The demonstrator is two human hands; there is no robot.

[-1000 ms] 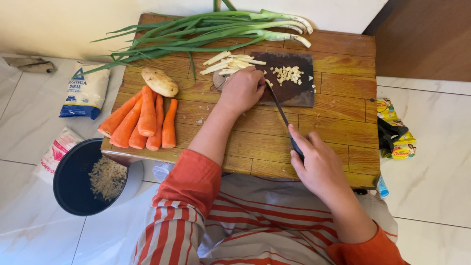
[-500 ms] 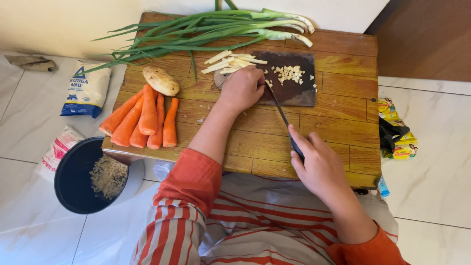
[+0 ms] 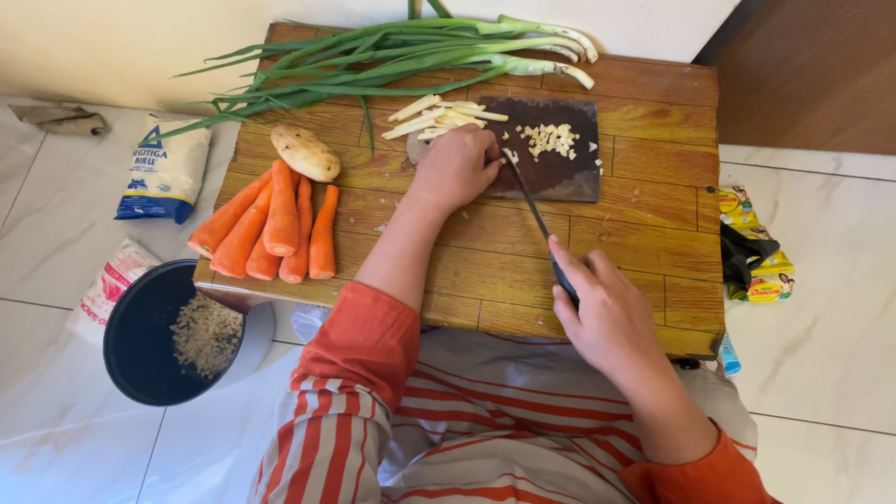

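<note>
My right hand (image 3: 597, 313) grips the black handle of a long knife (image 3: 529, 203) whose tip reaches a small dark cutting board (image 3: 560, 177). My left hand (image 3: 455, 168) is curled on the board's left end, pressing down on something pale that it hides. Beside the blade lies a pile of finely chopped pale bits (image 3: 551, 140). Pale sticks (image 3: 439, 117) lie just beyond my left hand.
The low wooden table (image 3: 653, 233) also carries several carrots (image 3: 271, 224), a potato (image 3: 305, 152) and spring onions (image 3: 392, 51). On the floor sit a dark pot (image 3: 149, 350) with grains, a blue-white bag (image 3: 166, 173), another packet (image 3: 107, 285) and yellow packets (image 3: 761, 266).
The knife and both hands have barely shifted on the board. The view has tilted slightly.
</note>
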